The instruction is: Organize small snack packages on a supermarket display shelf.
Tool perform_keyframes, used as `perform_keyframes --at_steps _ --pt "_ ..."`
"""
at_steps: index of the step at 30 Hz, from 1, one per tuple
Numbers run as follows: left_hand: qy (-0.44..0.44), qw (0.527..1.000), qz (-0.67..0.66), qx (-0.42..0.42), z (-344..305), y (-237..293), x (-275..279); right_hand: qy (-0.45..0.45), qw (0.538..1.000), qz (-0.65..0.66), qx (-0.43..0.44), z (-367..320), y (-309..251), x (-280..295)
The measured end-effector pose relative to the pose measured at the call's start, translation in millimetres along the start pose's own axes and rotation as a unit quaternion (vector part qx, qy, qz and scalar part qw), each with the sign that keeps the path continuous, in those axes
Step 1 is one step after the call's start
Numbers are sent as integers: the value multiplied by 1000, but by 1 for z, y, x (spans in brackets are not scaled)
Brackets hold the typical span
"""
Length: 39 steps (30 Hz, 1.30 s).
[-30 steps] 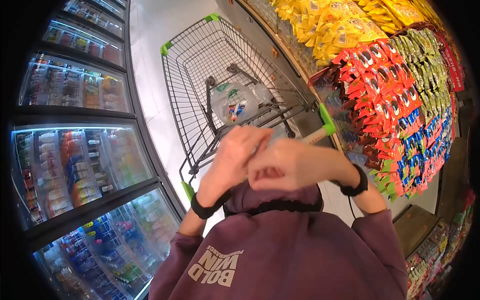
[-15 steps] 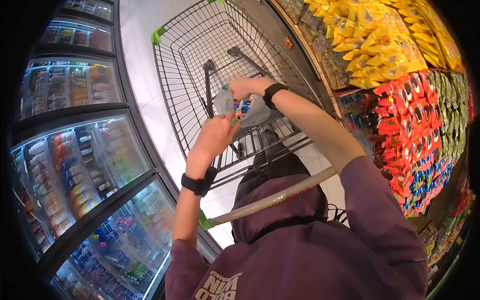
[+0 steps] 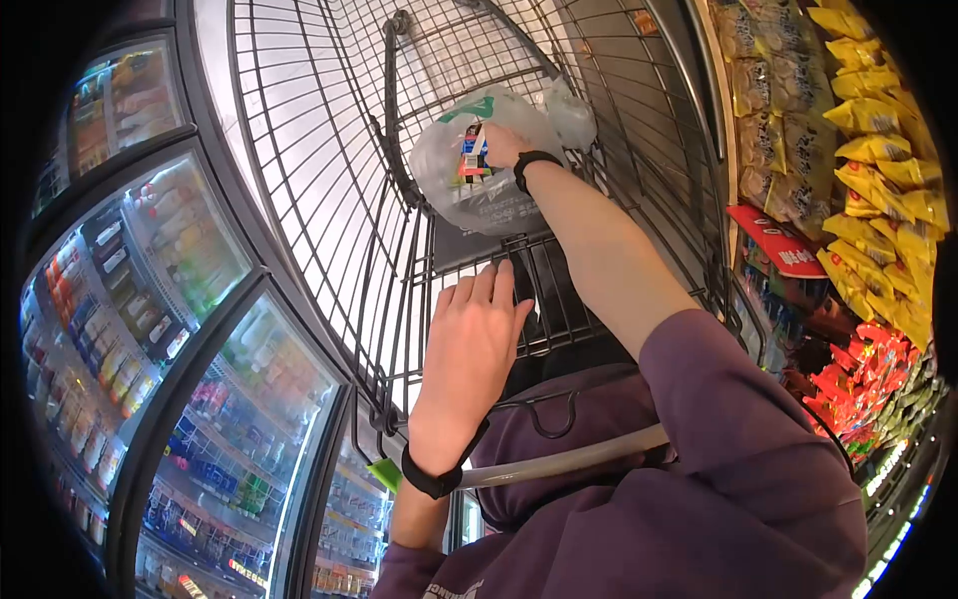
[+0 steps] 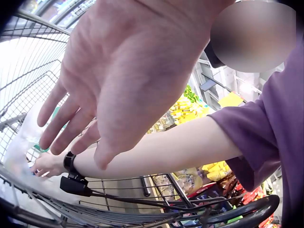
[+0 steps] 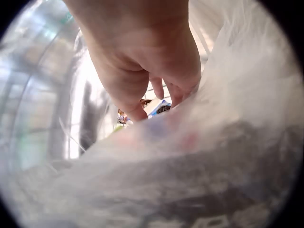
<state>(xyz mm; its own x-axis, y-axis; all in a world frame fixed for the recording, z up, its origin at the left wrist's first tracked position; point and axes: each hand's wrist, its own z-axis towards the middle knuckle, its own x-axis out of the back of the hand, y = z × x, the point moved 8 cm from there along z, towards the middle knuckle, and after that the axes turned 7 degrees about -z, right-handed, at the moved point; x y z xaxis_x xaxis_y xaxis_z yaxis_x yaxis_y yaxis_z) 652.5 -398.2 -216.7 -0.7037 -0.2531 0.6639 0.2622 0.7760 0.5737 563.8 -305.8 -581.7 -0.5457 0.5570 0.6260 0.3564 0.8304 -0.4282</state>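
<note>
My right hand (image 3: pixel 506 147) reaches down into a clear plastic bag (image 3: pixel 439 175) with green print that sits in the shopping cart. Its fingers are beside a small colourful packet (image 3: pixel 473 148), blue, red and green, in the bag. Seen from the right wrist, the thumb (image 5: pixel 128 102) and fingers point down at the packets, their tips partly hidden by the bag; I cannot tell whether they grip one. My left hand (image 3: pixel 469 354) holds nothing, its fingers straight, palm down over the near end of the cart. From the left wrist, the left palm (image 4: pixel 128 71) shows bare.
The wire cart (image 3: pixel 299 170) surrounds the bag, its handle (image 3: pixel 569 456) close against my body. Lit glass-door fridges (image 3: pixel 215 419) of bottled drinks line the left. Yellow snack bags (image 3: pixel 883 190) and red packets (image 3: pixel 866 384) fill the right side. A knotted clear bag (image 3: pixel 571 115) lies beside the larger one.
My hands came apart from being together near my chest and went to the bag. The left then drew back from it, while the right went into its opening. The cart looms larger now.
</note>
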Motion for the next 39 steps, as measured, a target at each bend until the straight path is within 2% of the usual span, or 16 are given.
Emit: perform_keyframes --at_steps 2,10,12,14,17,20,24,26,27,28,29,30,33,36,38,39 --pt "-6 1000 -8 -7 1 0 -2 20 999 -29 -21 -7 10 -7" --pt "-58 997 -37 -45 50 -22 -6 65 992 -96 56 -4 16 11" --pt "-45 996 -57 -53 68 -32 -8 46 995 -86 37 -9 14 25" --pt "-63 996 -60 -7 86 -46 -11 15 999 -35 4 -10 18 37" --pt "-28 987 -159 18 112 -87 -32 -57 998 -2 5 -35 -11 82" --pt "20 961 -246 123 111 -111 -34 -161 986 -19 -30 -62 -39 104" --pt "112 959 -252 67 79 -83 10 -202 964 -153 83 -107 -84 126" --pt "122 960 -250 33 54 -68 31 -192 949 -208 139 -139 -108 141" --pt "131 959 -251 17 40 -61 42 -112 939 -266 188 -142 -115 140" --pt "142 957 -252 2 25 -47 56 -92 916 -308 241 -158 -126 144" --pt "124 950 -281 56 8 -43 61 -66 907 -321 265 -175 -132 147" --pt "141 945 -293 35 -5 -44 64 -39 896 -334 288 -193 -138 154" --pt "162 946 -279 30 -46 -30 74 -4 929 -213 303 -268 -147 193" --pt "200 918 -343 -19 -73 -25 65 32 943 -119 309 -357 -159 232" --pt "172 880 -443 -30 -86 -9 55 133 918 -24 372 -398 -150 239" --pt "126 866 -482 -39 -92 7 51 150 919 -6 363 -423 -151 245"
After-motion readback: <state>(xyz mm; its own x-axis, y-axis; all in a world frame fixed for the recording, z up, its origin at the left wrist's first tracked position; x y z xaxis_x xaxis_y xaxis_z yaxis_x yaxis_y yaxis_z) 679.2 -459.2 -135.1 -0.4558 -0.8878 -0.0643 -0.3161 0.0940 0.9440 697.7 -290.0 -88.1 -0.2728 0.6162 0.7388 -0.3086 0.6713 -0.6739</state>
